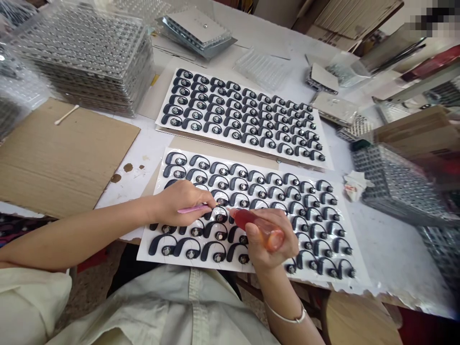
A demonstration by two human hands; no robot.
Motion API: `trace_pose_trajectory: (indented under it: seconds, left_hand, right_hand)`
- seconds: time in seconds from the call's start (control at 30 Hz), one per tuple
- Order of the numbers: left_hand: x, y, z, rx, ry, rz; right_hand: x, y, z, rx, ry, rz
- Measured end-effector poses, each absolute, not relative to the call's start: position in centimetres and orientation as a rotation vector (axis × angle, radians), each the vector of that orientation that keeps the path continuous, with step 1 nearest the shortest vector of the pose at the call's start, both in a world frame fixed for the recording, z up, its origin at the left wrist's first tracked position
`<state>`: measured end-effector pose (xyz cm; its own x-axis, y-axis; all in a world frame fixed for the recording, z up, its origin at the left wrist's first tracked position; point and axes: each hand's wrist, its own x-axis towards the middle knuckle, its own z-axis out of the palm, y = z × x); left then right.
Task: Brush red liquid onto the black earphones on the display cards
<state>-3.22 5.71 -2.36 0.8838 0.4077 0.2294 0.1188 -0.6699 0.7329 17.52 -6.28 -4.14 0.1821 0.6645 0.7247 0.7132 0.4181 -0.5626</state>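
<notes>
My left hand (185, 201) is closed around a thin pink stick tool (192, 209), its tip pointing right over the near sheet. In my right hand (275, 239) is a small squeeze bottle (257, 225) of red-orange liquid, tilted so its nozzle points left. The two tips almost meet above one of the black hook-shaped pieces (220, 199). Rows of these pieces, each with a round metallic part at one end, lie on the near white sheet (151, 256). My hands and forearms hide several of them.
A second white sheet (163, 125) with similar rows lies beyond. At the left are a tall stack of clear trays (89, 62) and brown cardboard (61, 158) bearing a cotton swab (66, 115). More stacked trays (398, 182) and crumpled tissue (356, 185) stand at the right.
</notes>
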Motion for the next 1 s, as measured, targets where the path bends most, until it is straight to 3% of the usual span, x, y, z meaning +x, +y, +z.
trace_pose_trajectory:
  seconds: [1.0]
  left_hand:
    - [-2.94,6.79,-2.81,2.042,0.440,0.478]
  right_hand:
    - [17.38,-6.12,-4.24,-1.242,-1.623,-0.085]
